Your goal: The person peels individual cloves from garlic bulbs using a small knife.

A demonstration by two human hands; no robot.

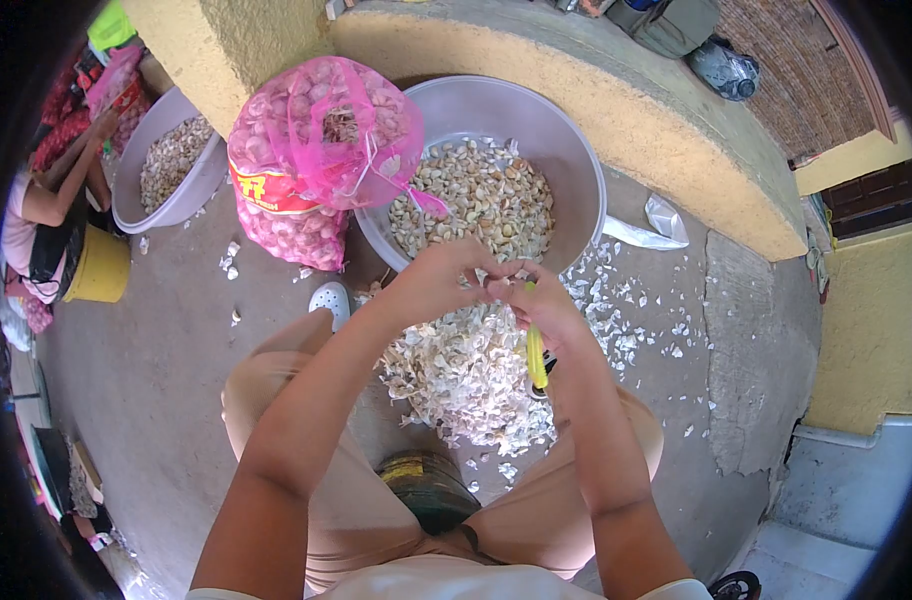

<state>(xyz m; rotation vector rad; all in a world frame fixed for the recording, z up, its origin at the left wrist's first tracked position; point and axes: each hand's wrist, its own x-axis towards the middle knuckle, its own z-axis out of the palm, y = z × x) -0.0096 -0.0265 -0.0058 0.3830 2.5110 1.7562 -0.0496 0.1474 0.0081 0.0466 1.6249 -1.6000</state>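
Observation:
My left hand [438,285] and my right hand [544,305] meet fingertip to fingertip over the near rim of a large grey basin [574,150]. What the left fingers pinch is too small to make out. A yellow-green handle [536,352] sticks out below my right hand, held against the palm. Peeled garlic cloves [486,195] cover the basin's floor. Under my hands, between my legs, lies a heap of papery garlic skins [466,375]. Left of the basin stands a pink net bag [286,130] full of garlic bulbs.
At the far left a person [46,205] sits by a second basin [191,200] of cloves and a yellow bucket [101,265]. A low curved concrete wall [616,130] runs behind my basin. Loose skins and a white strip [641,235] lie on the right floor.

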